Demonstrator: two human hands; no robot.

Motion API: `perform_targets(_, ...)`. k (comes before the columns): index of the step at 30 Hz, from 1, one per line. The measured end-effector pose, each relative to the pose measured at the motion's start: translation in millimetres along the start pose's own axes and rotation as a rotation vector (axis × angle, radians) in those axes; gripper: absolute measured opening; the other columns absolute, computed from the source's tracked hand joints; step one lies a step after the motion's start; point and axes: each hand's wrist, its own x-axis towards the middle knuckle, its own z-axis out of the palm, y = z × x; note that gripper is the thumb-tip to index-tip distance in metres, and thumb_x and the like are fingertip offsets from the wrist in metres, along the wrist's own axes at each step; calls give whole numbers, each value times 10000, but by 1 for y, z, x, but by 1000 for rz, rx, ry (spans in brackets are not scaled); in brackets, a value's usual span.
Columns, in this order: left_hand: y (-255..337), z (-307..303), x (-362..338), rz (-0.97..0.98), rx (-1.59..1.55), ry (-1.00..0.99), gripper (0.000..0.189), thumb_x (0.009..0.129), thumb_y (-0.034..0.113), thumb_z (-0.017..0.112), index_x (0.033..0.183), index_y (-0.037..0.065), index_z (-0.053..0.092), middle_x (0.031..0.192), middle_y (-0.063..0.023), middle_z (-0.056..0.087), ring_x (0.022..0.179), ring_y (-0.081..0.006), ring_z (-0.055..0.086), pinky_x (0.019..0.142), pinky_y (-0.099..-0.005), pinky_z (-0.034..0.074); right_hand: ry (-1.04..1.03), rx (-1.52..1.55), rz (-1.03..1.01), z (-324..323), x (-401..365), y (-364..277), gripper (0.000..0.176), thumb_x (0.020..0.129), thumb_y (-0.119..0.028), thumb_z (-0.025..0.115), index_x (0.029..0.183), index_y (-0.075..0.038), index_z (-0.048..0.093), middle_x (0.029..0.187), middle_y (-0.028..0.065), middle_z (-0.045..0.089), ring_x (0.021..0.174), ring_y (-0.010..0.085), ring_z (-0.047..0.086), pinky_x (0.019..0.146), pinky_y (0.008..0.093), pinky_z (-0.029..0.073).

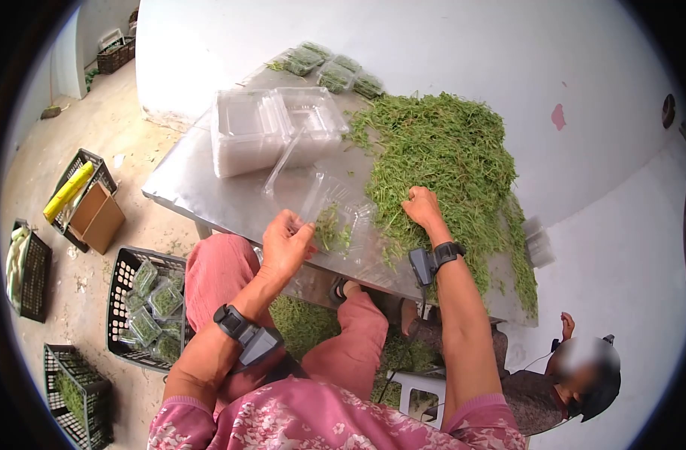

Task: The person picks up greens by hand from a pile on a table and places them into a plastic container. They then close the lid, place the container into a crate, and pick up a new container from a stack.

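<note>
On the metal table [179, 166], an open clear plastic container [356, 225] lies near the front edge with a few green sprigs [328, 229] in it. Beside its left side is my left hand [287, 241], fingers curled together; what they hold, if anything, is too small to make out. My right hand [422, 206] is at the near left edge of a large heap of green stems [448, 150], its fingers closed on some of them. Behind the open container stand tall stacks of empty clear containers [249, 135].
Filled containers [335, 75] sit at the table's back. On the floor at left are a black crate [122, 349] of filled boxes, more crates [77, 390] and a cardboard box [95, 217]. Another person [534, 397] is at the lower right, near a white stool [418, 386].
</note>
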Motion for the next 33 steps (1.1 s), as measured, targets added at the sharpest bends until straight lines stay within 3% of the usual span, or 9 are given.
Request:
perform_targets(1,0,0,0,-1,-6,-3,171,901,101,611,846,45,460,605,-51,548,506,-164,593,456,-281,464,-30,12,1,-7,-4,-3,202,772,-127,683,781,32,559,816,231,637,787,402,619,709,488,481)
perform_targets(4,-2,0,0,-7,-26,-14,170,891,99,620,850,36,467,635,-59,564,513,-161,600,452,-280,474,129,123,-107,-20,-11,2,231,771,-126,675,715,15,501,659,154,574,625,312,569,621,451,452)
perform_targets(8,-6,-1,2,-15,-53,-21,176,874,89,635,861,18,475,694,-74,595,530,-158,621,436,-276,485,239,300,-25,-49,-19,-3,246,760,-130,700,692,-3,501,584,60,482,538,134,416,531,353,386)
perform_targets(11,-6,-1,2,-8,-51,-20,178,873,88,637,861,21,472,693,-76,592,527,-159,619,431,-276,480,178,535,8,-52,-18,6,268,786,-142,710,675,-15,502,590,18,506,538,132,412,530,349,378)
perform_targets(15,-6,-1,2,6,-40,-11,180,869,88,639,856,21,472,688,-78,591,523,-159,618,426,-276,475,57,954,116,-59,-45,-12,237,859,-176,692,726,-18,577,613,-18,524,523,77,474,448,259,382)
perform_targets(21,-5,-2,2,10,-22,10,174,863,90,640,848,14,483,684,-82,597,531,-162,627,429,-279,479,-250,511,178,-49,-62,-3,281,853,-260,713,754,-23,599,608,10,558,514,79,548,403,240,375)
perform_targets(25,-5,-2,2,10,-23,-1,177,861,95,641,843,8,487,689,-87,603,534,-164,632,431,-281,481,-334,469,-76,-42,-61,12,337,822,-324,744,746,-19,620,601,11,571,491,105,555,439,278,400)
perform_targets(28,-5,-3,2,21,-20,-7,181,861,97,642,840,6,487,688,-90,605,531,-165,632,431,-281,482,-379,436,-95,-50,-70,-2,356,813,-338,749,708,-25,617,606,16,580,486,105,540,459,290,403)
perform_targets(33,-7,-4,3,33,8,2,186,865,102,643,844,4,487,681,-94,607,528,-164,631,432,-280,482,-209,394,98,-44,-61,-3,339,810,-320,742,684,-27,628,580,55,570,534,125,560,499,310,426)
